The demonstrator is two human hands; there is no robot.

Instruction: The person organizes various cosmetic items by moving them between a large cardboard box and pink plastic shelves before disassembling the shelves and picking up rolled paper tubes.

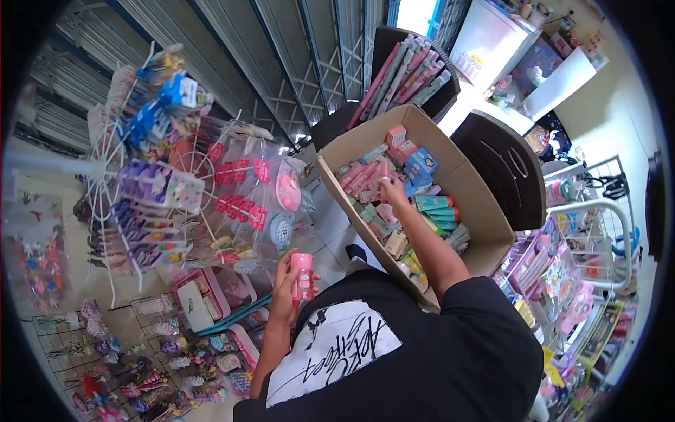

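My left hand (283, 287) is closed around pink cylindrical containers (303, 273), held upright in front of my body at the left. Small printing shows on their sides, but I cannot read it. My right hand (394, 193) reaches into a large open cardboard box (485, 218), its fingers closed at the end of a pink tube (384, 169). Beside it in the box lie more pink tubes (360, 180), blue packs (421, 163), teal tubes with orange ends (436, 204) and small pink boxes (396, 135).
Hair accessories and bagged trinkets hang from a white wire rack (105, 169) at the left. Rolled patterned paper (404, 77) stands behind the box, near a dark woven chair (503, 165). Goods on grid panels (140, 344) fill the lower left; a white-framed rack (598, 204) stands right.
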